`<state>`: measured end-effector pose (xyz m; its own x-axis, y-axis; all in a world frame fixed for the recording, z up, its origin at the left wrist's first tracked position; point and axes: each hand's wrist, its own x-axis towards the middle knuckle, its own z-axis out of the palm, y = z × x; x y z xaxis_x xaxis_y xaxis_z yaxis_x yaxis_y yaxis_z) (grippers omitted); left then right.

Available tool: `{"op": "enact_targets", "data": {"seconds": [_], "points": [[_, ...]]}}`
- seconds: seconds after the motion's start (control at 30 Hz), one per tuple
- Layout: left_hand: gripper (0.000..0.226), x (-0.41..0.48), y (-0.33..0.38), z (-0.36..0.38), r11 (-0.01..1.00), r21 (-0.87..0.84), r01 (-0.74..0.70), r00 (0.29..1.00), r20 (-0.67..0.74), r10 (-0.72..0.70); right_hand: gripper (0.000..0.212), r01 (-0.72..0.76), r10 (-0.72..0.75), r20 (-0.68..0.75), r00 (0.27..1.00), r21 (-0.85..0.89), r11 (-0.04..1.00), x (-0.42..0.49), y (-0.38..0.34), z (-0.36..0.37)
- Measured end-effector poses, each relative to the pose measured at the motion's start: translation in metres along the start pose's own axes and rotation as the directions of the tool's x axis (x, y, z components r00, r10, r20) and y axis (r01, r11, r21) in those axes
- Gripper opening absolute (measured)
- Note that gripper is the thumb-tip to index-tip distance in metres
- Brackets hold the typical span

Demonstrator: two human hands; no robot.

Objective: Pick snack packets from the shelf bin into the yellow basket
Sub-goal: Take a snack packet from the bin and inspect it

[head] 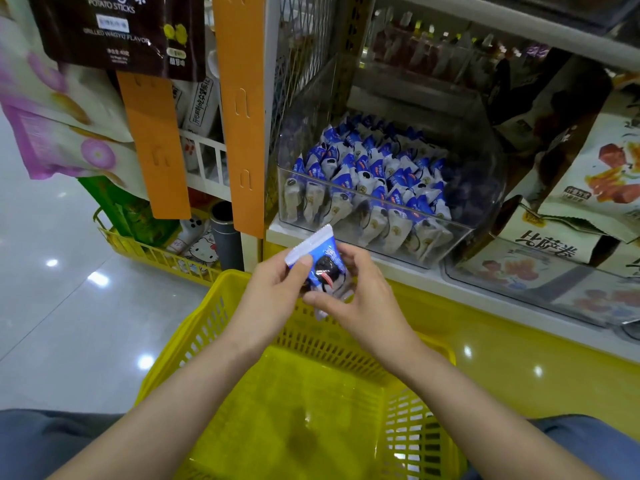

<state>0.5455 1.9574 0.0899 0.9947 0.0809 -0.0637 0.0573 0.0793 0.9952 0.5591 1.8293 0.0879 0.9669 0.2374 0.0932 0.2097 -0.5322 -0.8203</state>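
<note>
Currently the left hand (pixel 273 296) and right hand (pixel 367 303) hold one snack packet (pixel 320 259) together, fingers (pixel 302 264) pinching its edges, over the far rim of the yellow basket (pixel 194 327), just below the shelf bin (pixel 346 206). This looks like the transfer step; the next move likely calls for lowering the packet and releasing it inside.

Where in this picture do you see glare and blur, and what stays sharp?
Head view: lamp glare dots the floor; the hanging bags at left are blurred; the packet, held by left hand and right hand, is sharp.
</note>
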Motion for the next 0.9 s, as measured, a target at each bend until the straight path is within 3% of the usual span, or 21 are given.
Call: {"op": "enact_targets", "data": {"seconds": [0.17, 0.27, 0.4, 0.47, 0.53, 0.63, 0.7, 0.8, 0.9], "points": [[0.027, 0.007, 0.001, -0.007, 0.978, -0.179, 0.103, 0.991, -0.068, -0.117, 0.016, -0.181, 0.152, 0.144, 0.978, 0.213, 0.960, 0.005, 0.000, -0.009], [0.027, 0.010, 0.003, -0.012, 0.953, -0.267, 0.146, 0.985, -0.050, -0.165, 0.013, -0.192, 0.141, 0.173, 0.975, 0.331, 0.924, 0.007, -0.004, -0.012], [0.024, 0.013, 0.007, -0.014, 0.941, -0.309, 0.140, 0.987, -0.028, -0.156, 0.013, -0.094, 0.072, 0.119, 0.990, 0.187, 0.978, 0.005, -0.004, -0.014], [0.023, 0.013, 0.009, -0.010, 0.980, -0.184, 0.072, 0.996, -0.038, -0.080, 0.011, -0.099, 0.081, 0.100, 0.992, 0.185, 0.978, 0.004, -0.006, -0.015], [0.021, 0.012, 0.011, -0.007, 0.999, -0.011, -0.030, 1.000, -0.004, 0.030, 0.011, -0.162, 0.135, 0.106, 0.985, 0.306, 0.938, 0.005, -0.010, -0.016], [0.016, 0.011, 0.014, -0.003, 0.966, 0.202, -0.159, 0.987, 0.056, 0.151, 0.011, -0.145, 0.105, 0.129, 0.986, 0.357, 0.923, 0.006, -0.017, -0.024], [0.013, 0.014, 0.022, -0.002, 0.903, 0.342, -0.259, 0.965, 0.060, 0.254, 0.010, -0.095, 0.071, 0.082, 0.994, 0.355, 0.930, 0.007, -0.022, -0.033], [0.015, 0.025, 0.042, -0.001, 0.764, 0.472, -0.440, 0.888, 0.100, 0.450, 0.010, 0.011, 0.027, -0.130, 0.991, 0.281, 0.960, 0.018, -0.031, -0.057], [0.023, 0.045, 0.061, 0.001, 0.564, 0.598, -0.569, 0.793, 0.219, 0.568, 0.026, 0.020, 0.051, -0.394, 0.918, 0.176, 0.984, 0.045, -0.034, -0.088]]}}
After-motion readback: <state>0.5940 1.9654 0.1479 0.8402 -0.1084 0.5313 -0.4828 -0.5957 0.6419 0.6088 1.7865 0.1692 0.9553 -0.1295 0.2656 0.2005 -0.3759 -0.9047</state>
